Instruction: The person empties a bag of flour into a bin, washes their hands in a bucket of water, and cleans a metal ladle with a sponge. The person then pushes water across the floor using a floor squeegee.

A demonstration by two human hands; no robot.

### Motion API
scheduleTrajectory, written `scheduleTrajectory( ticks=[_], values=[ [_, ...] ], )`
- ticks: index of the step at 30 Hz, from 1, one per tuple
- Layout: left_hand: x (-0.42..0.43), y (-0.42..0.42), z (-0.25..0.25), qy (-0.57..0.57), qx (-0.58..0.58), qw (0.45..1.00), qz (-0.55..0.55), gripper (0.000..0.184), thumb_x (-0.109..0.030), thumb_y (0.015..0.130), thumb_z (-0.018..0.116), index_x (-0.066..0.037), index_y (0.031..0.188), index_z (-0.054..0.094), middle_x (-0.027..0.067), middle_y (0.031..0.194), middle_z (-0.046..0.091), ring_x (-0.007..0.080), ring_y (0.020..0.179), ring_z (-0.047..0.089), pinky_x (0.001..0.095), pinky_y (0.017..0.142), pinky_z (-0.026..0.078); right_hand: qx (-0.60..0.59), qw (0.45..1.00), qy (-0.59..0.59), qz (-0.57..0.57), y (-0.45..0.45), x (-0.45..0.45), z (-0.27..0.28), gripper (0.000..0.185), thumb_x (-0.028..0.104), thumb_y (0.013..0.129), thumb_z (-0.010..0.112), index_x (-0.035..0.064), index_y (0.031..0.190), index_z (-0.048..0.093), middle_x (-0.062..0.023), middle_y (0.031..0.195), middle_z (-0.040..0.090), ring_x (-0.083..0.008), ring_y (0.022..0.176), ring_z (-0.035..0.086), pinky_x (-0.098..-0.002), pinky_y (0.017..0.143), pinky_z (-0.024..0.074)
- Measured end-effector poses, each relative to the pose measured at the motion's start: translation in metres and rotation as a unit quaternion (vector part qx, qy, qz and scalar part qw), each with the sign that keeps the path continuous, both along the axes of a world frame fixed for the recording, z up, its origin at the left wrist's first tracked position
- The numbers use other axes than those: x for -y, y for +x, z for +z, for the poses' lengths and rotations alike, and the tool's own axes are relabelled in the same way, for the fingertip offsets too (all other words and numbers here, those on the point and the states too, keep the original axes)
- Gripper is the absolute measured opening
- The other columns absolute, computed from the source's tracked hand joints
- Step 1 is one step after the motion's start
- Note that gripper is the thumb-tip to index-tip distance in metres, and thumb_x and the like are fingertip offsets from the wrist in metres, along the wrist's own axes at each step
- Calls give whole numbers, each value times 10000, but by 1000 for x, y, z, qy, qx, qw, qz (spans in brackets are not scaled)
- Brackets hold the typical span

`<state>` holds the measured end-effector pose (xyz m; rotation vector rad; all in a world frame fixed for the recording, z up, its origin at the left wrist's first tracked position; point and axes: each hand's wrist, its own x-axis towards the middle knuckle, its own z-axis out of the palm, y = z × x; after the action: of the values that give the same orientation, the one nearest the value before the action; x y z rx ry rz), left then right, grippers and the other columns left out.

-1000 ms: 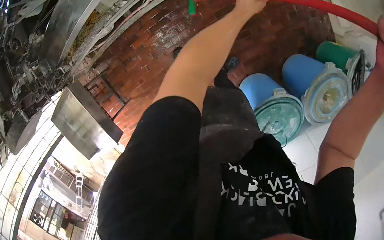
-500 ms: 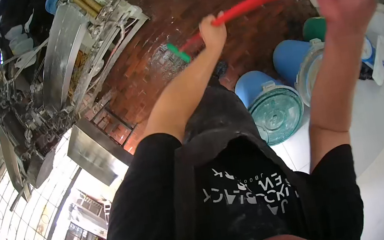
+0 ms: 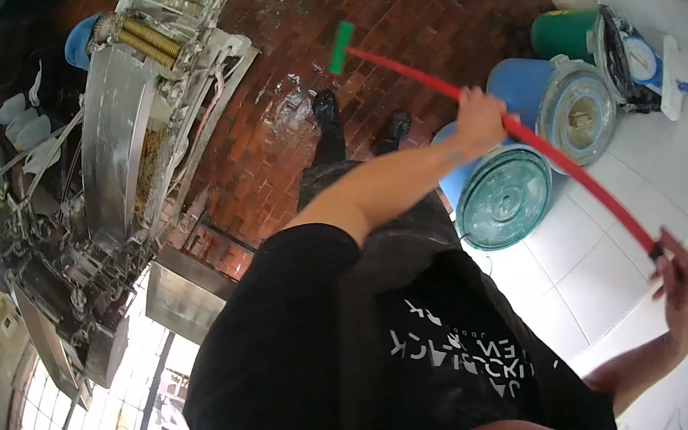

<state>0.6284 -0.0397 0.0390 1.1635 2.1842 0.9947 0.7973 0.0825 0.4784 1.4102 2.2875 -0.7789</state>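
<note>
My left hand is closed around the middle of a long red pole. At the pole's lower right end, my right hand holds the black tip with its fingers, some of them partly spread. The pole slants up and left to a narrow green head, over the red brick floor. My shoes stand below and left of the green head, beside a wet, shiny patch of floor.
Machinery with rollers and metal guards lines the left side. At the right are a lidded blue barrel, another blue barrel, a green barrel and a round-dial scale. White tiles lie beneath my right side.
My right hand has come down from the upper right toward my side. My left hand has moved right and down, and the pole now slopes the other way, its green head higher than half a second ago.
</note>
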Motion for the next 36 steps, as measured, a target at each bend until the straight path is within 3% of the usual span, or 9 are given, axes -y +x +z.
scheduleTrajectory(
  ticks=[2,10,15,21,25,30,31,34,36],
  values=[
    [17,20,-15,-50,120,988,-82,304,-398,824,669,-100,795,725,131,934,679,324,1059,578,581,917,399,104,984,-120,-79,-36,23,-13,369,142,943,661,0,1282,631,-59,872,689,-75,672,571,-203,498,441],
    [110,-130,-99,-150,-88,973,-153,302,-417,829,668,-124,821,739,135,886,686,346,948,639,542,833,477,13,981,-181,-69,-64,100,-171,353,29,929,625,-14,1279,625,-47,905,684,-114,790,592,-257,727,489],
    [193,-281,-194,-138,-269,951,-70,262,-368,711,788,-120,761,717,126,866,657,344,982,622,501,815,478,-97,978,-169,70,-152,177,-309,401,208,935,630,32,1294,614,-247,1003,687,-336,838,652,-385,791,503],
    [64,-174,1,91,43,983,-154,263,-341,677,778,-107,704,660,148,752,643,385,830,627,510,782,474,-34,990,-124,-56,-93,71,-94,400,24,918,647,-39,1310,597,-79,1058,701,-133,941,608,-286,875,491],
    [-13,-94,2,22,131,954,-269,242,-388,788,718,-147,813,716,135,804,696,372,818,678,503,748,530,23,993,-74,-94,-82,32,-21,377,122,895,704,-22,1240,661,-47,927,679,-90,797,555,-214,740,459],
    [12,-191,-74,-89,24,976,-197,215,-304,732,698,-122,839,735,143,834,703,374,855,684,509,757,539,31,983,-179,-32,-152,-4,-152,352,79,932,639,-1,1274,642,-24,901,672,-75,776,546,-229,699,452],
    [40,-221,-121,-30,-67,986,-152,207,-313,747,703,-129,839,731,136,856,698,354,885,673,494,784,528,-98,963,-247,-33,-155,7,-209,357,56,937,615,22,1292,633,-17,888,670,-79,787,550,-241,727,462],
    [133,-332,-184,-218,-181,951,-125,224,-352,796,724,-137,860,728,124,880,697,332,924,663,467,818,512,-145,952,-254,91,-212,84,-341,390,232,956,573,157,1336,613,-188,1075,700,-328,968,677,-412,878,507],
    [127,-346,-165,-164,-336,923,-87,210,-343,816,709,-138,859,731,123,870,702,333,911,667,480,829,506,30,956,-217,194,-249,91,-341,402,247,953,571,195,1350,597,-184,1141,686,-338,1006,671,-419,880,504]
  ],
)
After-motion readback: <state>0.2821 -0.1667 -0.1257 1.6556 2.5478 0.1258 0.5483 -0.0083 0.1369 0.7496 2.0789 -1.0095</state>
